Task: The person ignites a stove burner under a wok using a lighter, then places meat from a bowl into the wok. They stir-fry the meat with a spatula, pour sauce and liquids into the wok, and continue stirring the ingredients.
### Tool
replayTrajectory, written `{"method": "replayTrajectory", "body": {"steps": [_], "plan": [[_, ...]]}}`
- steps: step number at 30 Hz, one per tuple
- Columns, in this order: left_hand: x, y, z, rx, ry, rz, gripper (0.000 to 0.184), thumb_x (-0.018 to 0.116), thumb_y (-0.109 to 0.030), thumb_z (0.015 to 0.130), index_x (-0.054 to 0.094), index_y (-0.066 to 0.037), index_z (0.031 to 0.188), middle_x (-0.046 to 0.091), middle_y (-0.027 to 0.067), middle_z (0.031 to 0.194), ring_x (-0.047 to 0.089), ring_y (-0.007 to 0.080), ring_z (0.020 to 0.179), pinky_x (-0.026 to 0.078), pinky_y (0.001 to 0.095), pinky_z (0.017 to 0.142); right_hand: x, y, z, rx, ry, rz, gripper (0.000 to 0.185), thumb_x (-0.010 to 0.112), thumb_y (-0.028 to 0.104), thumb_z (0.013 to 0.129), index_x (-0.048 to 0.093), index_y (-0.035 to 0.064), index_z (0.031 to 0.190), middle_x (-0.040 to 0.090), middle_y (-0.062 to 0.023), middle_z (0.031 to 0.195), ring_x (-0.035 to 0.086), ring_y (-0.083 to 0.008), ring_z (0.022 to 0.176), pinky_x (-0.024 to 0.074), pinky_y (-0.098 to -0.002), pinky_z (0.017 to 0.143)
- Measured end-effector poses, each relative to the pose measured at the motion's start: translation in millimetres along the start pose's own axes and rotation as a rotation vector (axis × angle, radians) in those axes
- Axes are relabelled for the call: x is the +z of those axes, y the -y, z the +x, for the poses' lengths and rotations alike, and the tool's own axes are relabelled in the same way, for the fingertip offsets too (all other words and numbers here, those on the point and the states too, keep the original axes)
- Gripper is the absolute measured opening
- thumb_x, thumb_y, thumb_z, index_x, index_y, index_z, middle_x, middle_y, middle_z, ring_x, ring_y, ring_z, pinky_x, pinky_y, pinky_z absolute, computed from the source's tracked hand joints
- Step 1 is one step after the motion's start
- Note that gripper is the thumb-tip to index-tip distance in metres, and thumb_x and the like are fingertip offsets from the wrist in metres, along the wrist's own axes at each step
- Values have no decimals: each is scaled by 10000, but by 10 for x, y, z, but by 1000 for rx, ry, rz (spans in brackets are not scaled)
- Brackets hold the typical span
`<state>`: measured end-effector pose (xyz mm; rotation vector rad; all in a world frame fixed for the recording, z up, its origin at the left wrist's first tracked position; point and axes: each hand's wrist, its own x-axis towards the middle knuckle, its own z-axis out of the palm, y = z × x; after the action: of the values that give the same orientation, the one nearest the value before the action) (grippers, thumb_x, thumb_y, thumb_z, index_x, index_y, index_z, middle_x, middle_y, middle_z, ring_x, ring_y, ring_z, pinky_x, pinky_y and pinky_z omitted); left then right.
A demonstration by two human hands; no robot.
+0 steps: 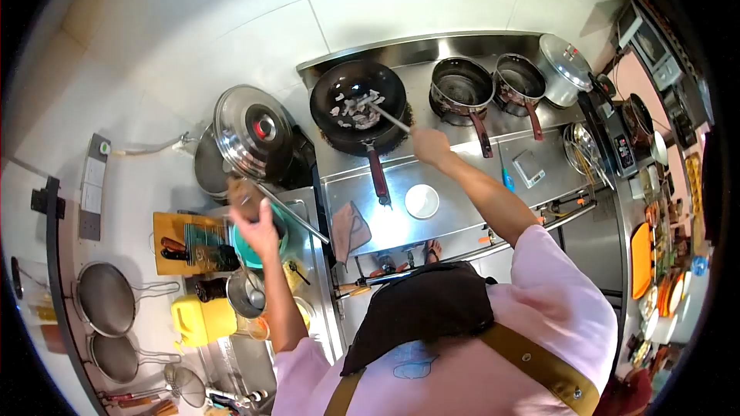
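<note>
My right hand (432,145) is closed round the handle of a spatula (389,117), whose head rests among sliced pieces (356,110) in the black wok (385,77). My left hand (258,229) is at the left counter, touching or just below a blurred brown object (244,196); its fingers are spread, and whether it grips the object cannot be made out. Under this hand sits a green bowl (248,250). A large metal lid (250,127) leans just above. On the steel worktop below the wok are a white bowl (422,202) and a brown cloth (350,229).
Two dark pans (461,86) and a pressure cooker (566,69) stand right of the wok. A small scale (529,169) lies on the worktop. Knives on a board (171,223), a yellow jug (202,320) and a metal pot (245,293) are at left.
</note>
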<state>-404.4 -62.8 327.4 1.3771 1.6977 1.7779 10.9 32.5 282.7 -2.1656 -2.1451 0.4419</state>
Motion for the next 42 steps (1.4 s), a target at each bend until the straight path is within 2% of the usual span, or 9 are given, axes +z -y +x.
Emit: {"method": "replayTrajectory", "body": {"steps": [3, 5, 8, 16, 21, 27, 32, 36, 42], "plan": [[691, -25, 78, -4, 221, -30, 547, 782, -205, 825, 498, -30, 1259, 619, 122, 1161, 587, 211, 1051, 460, 344, 935, 38, -105, -83, -58, -5, 90, 264, 549, 106, 857, 628, 60, 1105, 700, -198, 954, 684, -389, 898, 546, -496, 772], [1013, 157, 167, 24, 391, 193, 540, 753, -258, 844, 505, -30, 1266, 645, 142, 1137, 616, 254, 1018, 468, 369, 910, 15, -175, -196, 0, -37, 186, 264, 543, 143, 870, 636, 88, 1111, 693, -211, 961, 675, -399, 897, 538, -504, 782], [1447, 84, 254, -9, 579, 577, 620, 758, -412, 751, 512, -97, 1226, 657, 199, 1109, 615, 420, 1022, 482, 496, 844, -99, -312, -337, 96, -75, 295, 260, 537, 169, 879, 637, 92, 1107, 689, -221, 945, 667, -409, 900, 527, -515, 793], [2425, 223, 484, 35, 1039, 1291, 585, 765, -421, 765, 593, -107, 1228, 668, 146, 1187, 648, 288, 1105, 514, 398, 912, -240, -780, -583, 98, -170, 461, 245, 571, 184, 889, 630, 94, 1109, 680, -242, 935, 648, -437, 901, 506, -530, 809], [2778, 51, 615, 29, 974, 1466, 467, 749, -336, 789, 632, -96, 1173, 682, 100, 1184, 661, 263, 1094, 522, 381, 904, -321, -830, -638, 91, -182, 490, 252, 591, 167, 884, 630, 97, 1123, 678, -245, 942, 646, -438, 909, 504, -531, 808], [2411, 163, 780, -3, 1042, 1538, 471, 742, -327, 791, 617, -107, 1188, 683, 96, 1181, 659, 262, 1101, 521, 382, 910, -368, -907, -695, 80, -168, 468, 280, 595, 165, 884, 627, 92, 1152, 679, -241, 929, 647, -435, 909, 507, -528, 801], [2256, 368, 521, -86, 912, 1310, 566, 733, -447, 805, 558, -79, 1198, 673, 147, 1156, 652, 320, 1079, 523, 443, 885, -547, -866, -607, 70, -83, 311, 358, 588, 202, 883, 633, 99, 1224, 677, -249, 971, 646, -422, 947, 504, -499, 829], [2059, 544, 211, -58, 701, 978, 652, 752, -425, 787, 450, -44, 1220, 630, 206, 1117, 639, 399, 1017, 516, 492, 845, -830, -888, -404, -150, -38, -46, 211, 563, 192, 835, 666, 74, 977, 688, -193, 860, 666, -390, 864, 514, -497, 764], [1828, 310, -103, 34, 404, 597, 736, 753, -443, 797, 414, -41, 1312, 593, 230, 1145, 593, 432, 1036, 486, 497, 862, -1053, -321, -316, -250, 150, -248, 212, 577, 100, 816, 723, 24, 950, 707, -203, 951, 692, -377, 886, 555, -451, 743]]}}
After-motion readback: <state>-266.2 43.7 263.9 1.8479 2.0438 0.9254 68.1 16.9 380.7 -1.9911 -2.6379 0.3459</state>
